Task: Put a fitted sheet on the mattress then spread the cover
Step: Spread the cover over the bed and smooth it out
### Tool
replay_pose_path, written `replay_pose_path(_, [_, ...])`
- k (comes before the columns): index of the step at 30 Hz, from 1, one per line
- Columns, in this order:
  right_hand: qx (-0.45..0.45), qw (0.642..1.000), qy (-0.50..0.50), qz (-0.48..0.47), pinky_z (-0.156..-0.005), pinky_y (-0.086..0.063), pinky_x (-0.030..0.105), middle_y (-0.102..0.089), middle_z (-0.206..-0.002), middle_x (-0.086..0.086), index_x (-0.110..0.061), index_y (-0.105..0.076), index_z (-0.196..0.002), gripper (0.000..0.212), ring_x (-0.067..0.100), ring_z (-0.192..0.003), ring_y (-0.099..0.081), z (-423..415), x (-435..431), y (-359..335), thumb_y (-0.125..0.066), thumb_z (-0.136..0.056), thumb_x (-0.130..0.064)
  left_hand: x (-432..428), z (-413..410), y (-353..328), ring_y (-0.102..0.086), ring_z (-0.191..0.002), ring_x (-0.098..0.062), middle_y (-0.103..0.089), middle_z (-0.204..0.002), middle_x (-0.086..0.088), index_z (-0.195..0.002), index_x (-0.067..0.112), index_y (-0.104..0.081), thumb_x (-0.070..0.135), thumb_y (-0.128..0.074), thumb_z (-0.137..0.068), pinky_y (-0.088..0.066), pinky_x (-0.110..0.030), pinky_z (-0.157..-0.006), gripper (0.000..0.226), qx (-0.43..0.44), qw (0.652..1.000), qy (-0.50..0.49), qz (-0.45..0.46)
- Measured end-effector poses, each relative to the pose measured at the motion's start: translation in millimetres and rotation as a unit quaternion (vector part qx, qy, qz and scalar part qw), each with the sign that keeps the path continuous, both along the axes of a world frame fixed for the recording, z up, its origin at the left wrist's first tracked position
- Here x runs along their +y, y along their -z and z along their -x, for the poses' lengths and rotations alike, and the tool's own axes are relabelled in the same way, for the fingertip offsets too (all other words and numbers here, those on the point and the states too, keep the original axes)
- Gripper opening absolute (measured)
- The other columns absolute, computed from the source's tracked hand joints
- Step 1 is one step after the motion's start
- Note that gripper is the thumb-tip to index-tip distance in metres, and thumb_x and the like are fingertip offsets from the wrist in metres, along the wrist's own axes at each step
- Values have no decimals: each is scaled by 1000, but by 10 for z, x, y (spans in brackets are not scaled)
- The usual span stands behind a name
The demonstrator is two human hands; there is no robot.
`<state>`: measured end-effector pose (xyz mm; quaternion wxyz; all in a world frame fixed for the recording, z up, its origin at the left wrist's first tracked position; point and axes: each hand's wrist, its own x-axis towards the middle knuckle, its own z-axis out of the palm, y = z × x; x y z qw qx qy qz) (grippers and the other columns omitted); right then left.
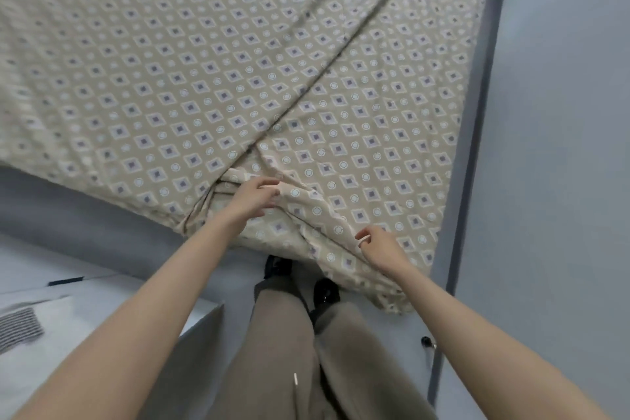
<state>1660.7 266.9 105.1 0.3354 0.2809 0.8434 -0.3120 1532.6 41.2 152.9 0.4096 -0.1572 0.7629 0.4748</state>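
A beige cover printed with purple diamonds and white circles lies over the whole mattress, and a long ridge of folded cloth runs diagonally from the far right down to the near corner. At that corner the fabric bunches and hangs over the bed edge. My left hand rests on the bunched folds with its fingers loosely curved over the cloth. My right hand is lower right, above the hanging edge, thumb and fingers curled close together; whether it pinches fabric is unclear. The mattress itself is hidden.
A grey wall and a dark vertical strip border the bed on the right. My legs and dark shoes stand at the corner on a grey floor. A white cabinet sits at lower left. A small dark knob is near the wall.
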Motion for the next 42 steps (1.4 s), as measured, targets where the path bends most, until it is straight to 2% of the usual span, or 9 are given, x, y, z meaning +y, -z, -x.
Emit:
replay_pose_path(3, [4, 999, -45, 1, -85, -49, 35, -62, -117, 6, -17, -59, -116, 32, 23, -101, -59, -80, -41, 109, -40, -91, -11, -84, -235, 112, -60, -97, -17, -61, -118, 2, -123, 20, -55, 16, -41, -98, -44, -34, -91, 29, -1, 999, -43, 4])
replay_pose_path(7, [5, 996, -86, 6, -81, -52, 35, -62, -119, 6, -15, -60, -116, 36, 23, -101, -60, -176, -119, 323, -39, -89, -7, -141, -504, 319, -59, -96, -16, -60, -116, 1, -127, 18, -52, 13, -40, -97, -44, -28, -79, 33, -12, 997, -81, 5])
replay_pose_path(11, [-7, 995, -101, 10, -86, -51, 37, -59, -125, 7, -13, -60, -120, 37, 25, -107, -59, -257, -207, 625, -41, -89, -6, -122, -664, 632, -56, -77, -10, -59, -115, -2, -129, 14, -51, 12, -42, -98, -41, -21, -65, 33, -34, 994, -102, 1])
replay_pose_path(17, [14, 995, -102, 4, -95, -45, 35, -52, -133, 8, -14, -57, -125, 33, 24, -118, -53, -235, -504, 1407, -45, -94, -16, -128, -690, 1389, -56, -86, -14, -58, -118, -3, -127, 16, -54, 12, -41, -98, -42, -21, -66, 32, -65, 991, -116, 3])
replay_pose_path(23, [78, 988, -128, -46, -97, -39, 38, -39, -136, 14, -6, -41, -133, 44, 31, -122, -43, -6, -837, 2108, -53, -94, -22, -222, -638, 2108, -58, -87, -16, -58, -122, -5, -128, 15, -53, 9, -39, -98, -43, -21, -64, 34, -80, 989, -120, 24])
replay_pose_path(27, [111, 966, -170, -162, -88, -46, 42, -40, -127, 14, -5, -48, -118, 27, 33, -109, -47, 91, -840, 2383, -54, -93, -14, -229, -587, 2386, -58, -84, -15, -58, -114, -4, -126, 17, -54, 8, -44, -97, -42, -21, -62, 32, -78, 989, -119, 26])
replay_pose_path(32, [227, 964, -123, -70, -77, -42, 40, -48, -106, 15, -4, -50, -88, 4, 31, -92, -48, -48, -709, 2365, -53, -89, -2, -221, -652, 2492, -54, -76, -12, -57, -119, -6, -129, 16, -52, 9, -42, -94, -43, -27, -67, 37, -11, 995, -86, 51])
replay_pose_path(37, [220, 973, -69, 27, -60, -33, 36, -54, -75, 12, -13, -38, -92, 12, 28, -69, -44, -461, -550, 1948, -38, -94, -1, -120, -839, 2272, -47, -121, -26, -39, -143, -9, -143, 20, -37, -1, -46, -86, -39, -30, -93, 62, 145, 979, 61, 127])
replay_pose_path(42, [192, 974, -90, 73, -69, -37, 33, -54, -99, 3, -16, -40, -111, 23, 24, -86, -52, -850, -448, 1678, -33, -94, -2, 118, -1210, 1949, -17, -139, -30, -14, -155, -5, -146, 31, -30, -9, -54, -76, -32, -39, -109, 84, 217, 934, 194, 207])
